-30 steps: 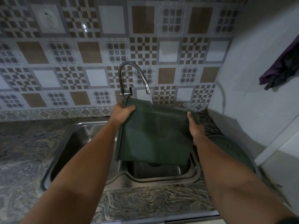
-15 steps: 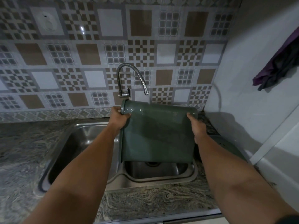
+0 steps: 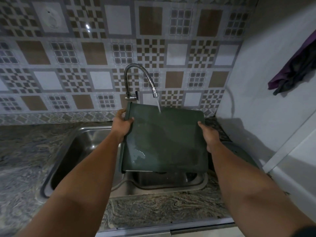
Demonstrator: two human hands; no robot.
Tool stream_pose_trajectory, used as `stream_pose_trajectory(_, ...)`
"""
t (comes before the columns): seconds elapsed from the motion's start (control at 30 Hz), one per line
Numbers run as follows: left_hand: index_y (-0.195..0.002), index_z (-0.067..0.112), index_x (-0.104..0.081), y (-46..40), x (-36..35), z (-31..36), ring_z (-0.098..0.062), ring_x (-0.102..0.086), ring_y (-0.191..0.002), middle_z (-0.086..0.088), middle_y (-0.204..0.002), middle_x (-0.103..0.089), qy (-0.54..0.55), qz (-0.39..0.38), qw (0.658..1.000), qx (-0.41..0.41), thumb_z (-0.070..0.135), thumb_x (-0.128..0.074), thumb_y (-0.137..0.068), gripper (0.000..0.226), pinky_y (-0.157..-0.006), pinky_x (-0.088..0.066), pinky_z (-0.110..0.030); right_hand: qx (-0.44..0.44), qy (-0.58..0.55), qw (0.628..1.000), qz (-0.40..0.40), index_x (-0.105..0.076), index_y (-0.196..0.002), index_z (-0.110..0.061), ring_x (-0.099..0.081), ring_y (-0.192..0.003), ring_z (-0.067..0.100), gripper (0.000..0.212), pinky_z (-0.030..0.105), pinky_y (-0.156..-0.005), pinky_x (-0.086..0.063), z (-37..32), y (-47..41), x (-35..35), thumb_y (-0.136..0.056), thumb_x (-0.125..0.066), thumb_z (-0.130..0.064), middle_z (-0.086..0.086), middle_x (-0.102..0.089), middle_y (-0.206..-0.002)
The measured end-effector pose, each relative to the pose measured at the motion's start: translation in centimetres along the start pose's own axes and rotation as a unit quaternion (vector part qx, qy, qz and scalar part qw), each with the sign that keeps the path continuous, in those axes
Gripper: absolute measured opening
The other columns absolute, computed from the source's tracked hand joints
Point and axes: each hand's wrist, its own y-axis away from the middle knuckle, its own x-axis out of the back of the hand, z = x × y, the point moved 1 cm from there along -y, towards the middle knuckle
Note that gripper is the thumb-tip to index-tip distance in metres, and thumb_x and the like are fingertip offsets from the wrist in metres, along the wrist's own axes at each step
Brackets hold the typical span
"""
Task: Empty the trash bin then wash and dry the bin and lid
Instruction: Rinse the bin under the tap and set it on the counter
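Observation:
A dark green trash bin (image 3: 167,141) lies on its side above the right basin of the steel sink (image 3: 82,146). Its rimmed open end points left and its base points right. My left hand (image 3: 122,124) grips the rim at the left end. Against the base end presses my right hand (image 3: 207,134). Water runs from the tap's spout (image 3: 154,94) onto the bin's upper side, which is wet and shiny. The green lid (image 3: 242,154) lies on the counter to the right, partly hidden behind my right forearm.
A flexible steel tap (image 3: 135,79) rises from the tiled wall behind the bin. Speckled stone counter (image 3: 162,207) surrounds the double sink. A white wall closes the right side, with a dark purple cloth (image 3: 294,69) hanging on it.
The bin has been turned and levelled under the spout, its far edge lifted. Water now runs from the tap onto it. Both hands kept their hold.

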Motion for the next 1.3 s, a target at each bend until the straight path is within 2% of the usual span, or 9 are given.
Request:
stream_pose_trajectory(0.2,-0.145,0.024,-0.051,-0.6,-0.3,1.2,-0.02,-0.072,-0.089,-0.009,-0.111,-0.072,0.026,0.024,0.999,0.011,0.01,-0.062,-0.101,0.048,-0.082,-0.061,-0.038,-0.1,0.017,0.992,-0.082,-0.073,-0.125,-0.022,-0.074,-0.103,0.031,0.101,0.051,-0.099,-0.056,4.1,-0.9,0.5,-0.046,-0.084,-0.084,0.006,-0.076,-0.117)
stream_pose_trajectory(0.4,-0.11,0.013,-0.051,-1.0,-0.7,1.5,-0.03,-0.068,-0.097,-0.017,-0.113,-0.068,-0.066,0.098,0.993,0.013,0.015,-0.075,-0.092,0.03,-0.091,-0.059,-0.046,-0.121,0.031,0.989,-0.083,-0.072,-0.127,-0.018,-0.073,-0.105,0.031,0.119,0.052,-0.101,-0.056,6.8,-1.9,0.5,-0.029,-0.085,-0.085,0.006,-0.074,-0.122)
stream_pose_trajectory(0.5,-0.105,0.021,-0.058,-1.1,-0.6,1.7,-0.025,-0.07,-0.086,-0.013,-0.111,-0.071,-0.07,0.053,0.996,0.018,0.006,-0.074,-0.089,0.027,-0.076,-0.062,-0.038,-0.108,0.014,0.993,-0.053,-0.069,-0.132,-0.014,-0.072,-0.107,0.031,0.113,0.051,-0.101,-0.055,8.1,-4.0,0.8,-0.043,-0.084,-0.081,0.007,-0.073,-0.125)
stream_pose_trajectory(0.63,-0.15,0.035,-0.039,-0.5,-0.8,1.4,-0.018,-0.067,-0.092,-0.002,-0.112,-0.067,-0.16,-0.091,0.983,0.014,-0.006,-0.067,-0.088,0.08,-0.083,-0.06,-0.037,-0.072,0.002,0.997,-0.035,-0.069,-0.131,-0.01,-0.071,-0.107,0.031,0.093,0.05,-0.1,-0.056,7.6,-3.8,-0.1,-0.059,-0.08,-0.069,0.008,-0.072,-0.124)
stream_pose_trajectory(0.8,-0.127,0.006,-0.054,-1.4,-0.5,0.4,-0.029,-0.069,-0.096,-0.014,-0.116,-0.07,-0.174,-0.027,0.983,0.056,0.008,-0.076,-0.062,0.068,-0.086,-0.061,-0.048,-0.016,-0.002,1.0,-0.009,-0.068,-0.131,-0.01,-0.069,-0.111,0.032,0.058,0.049,-0.103,-0.055,5.8,-1.2,-0.8,-0.084,-0.076,-0.043,0.009,-0.072,-0.123)
stream_pose_trajectory(0.93,-0.139,0.01,-0.045,-0.5,-1.0,0.7,-0.031,-0.061,-0.111,-0.01,-0.122,-0.062,-0.223,-0.039,0.973,0.034,0.003,-0.065,-0.092,0.052,-0.101,-0.051,-0.042,0.017,-0.022,1.0,0.007,-0.069,-0.131,-0.01,-0.068,-0.112,0.029,0.044,0.039,-0.099,-0.053,5.7,-0.7,-1.4,-0.093,-0.073,-0.03,0.009,-0.072,-0.126)
stream_pose_trajectory(1.03,-0.138,0.009,-0.046,-0.9,-1.3,0.2,-0.034,-0.061,-0.114,-0.013,-0.121,-0.062,-0.213,0.022,0.976,0.033,0.012,-0.063,-0.095,0.047,-0.103,-0.05,-0.044,0.014,-0.022,1.0,0.011,-0.066,-0.133,-0.006,-0.065,-0.108,0.027,0.044,0.034,-0.092,-0.049,5.3,-0.5,-1.9,-0.095,-0.072,-0.027,0.005,-0.069,-0.12)
stream_pose_trajectory(1.17,-0.097,0.008,-0.073,-1.7,-1.0,0.6,-0.031,-0.072,-0.092,-0.013,-0.102,-0.074,-0.166,0.068,0.983,0.044,0.006,-0.076,-0.082,0.016,-0.085,-0.061,-0.041,-0.012,-0.013,1.0,0.01,-0.061,-0.138,-0.005,-0.066,-0.113,0.032,0.065,0.038,-0.092,-0.051,6.0,-2.0,-1.9,-0.086,-0.077,-0.04,0.009,-0.068,-0.128)
stream_pose_trajectory(1.3,-0.12,0.029,-0.065,-1.6,-0.5,1.8,-0.031,-0.074,-0.091,-0.01,-0.109,-0.075,-0.14,-0.04,0.988,0.051,-0.005,-0.071,-0.079,0.054,-0.084,-0.063,-0.047,-0.008,-0.028,0.999,0.027,-0.065,-0.135,-0.004,-0.068,-0.108,0.03,0.067,0.039,-0.092,-0.053,6.5,-2.6,-1.6,-0.082,-0.078,-0.043,0.012,-0.07,-0.129)
